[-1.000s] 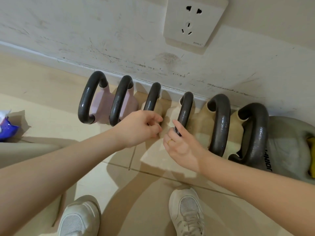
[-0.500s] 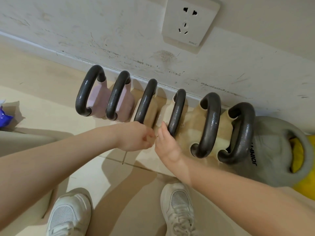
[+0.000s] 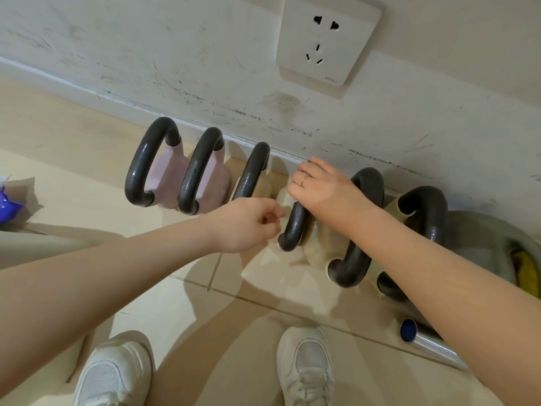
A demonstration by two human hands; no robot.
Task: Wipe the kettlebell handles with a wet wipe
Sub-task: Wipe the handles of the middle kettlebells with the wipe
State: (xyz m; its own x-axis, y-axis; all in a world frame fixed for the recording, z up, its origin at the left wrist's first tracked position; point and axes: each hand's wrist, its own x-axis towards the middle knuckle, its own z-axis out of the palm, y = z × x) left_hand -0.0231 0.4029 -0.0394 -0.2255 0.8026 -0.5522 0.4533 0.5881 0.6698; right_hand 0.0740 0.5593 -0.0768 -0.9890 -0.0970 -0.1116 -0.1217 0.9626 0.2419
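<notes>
— Along the foot of the scuffed wall [image 3: 439, 118], what stands there?

— A row of kettlebells on the tiled floor [image 3: 263, 288], dark handles up. Two pink ones on the left, the first handle [image 3: 143, 168] and the second handle [image 3: 197, 171] side by side; then the third handle [image 3: 251, 174], the fourth handle [image 3: 294, 225], and two thicker ones to the right.

— And the hands?

— The right hand [image 3: 325, 189], a ring on one finger, lies over the top of the fourth handle, fingers curled down across it. Whether a wet wipe sits under the palm I cannot tell — none shows. The left hand [image 3: 246, 224] is loosely fisted just left of that handle, between it and the third, fingertips pinched together; if anything is held there, it is hidden.

— Anything else?

— A wall socket [image 3: 328, 39] above, two white shoes [image 3: 304, 367] below, a purple packet [image 3: 7, 205] at the left edge, a silver tube with a blue end [image 3: 424, 341] at lower right.
</notes>
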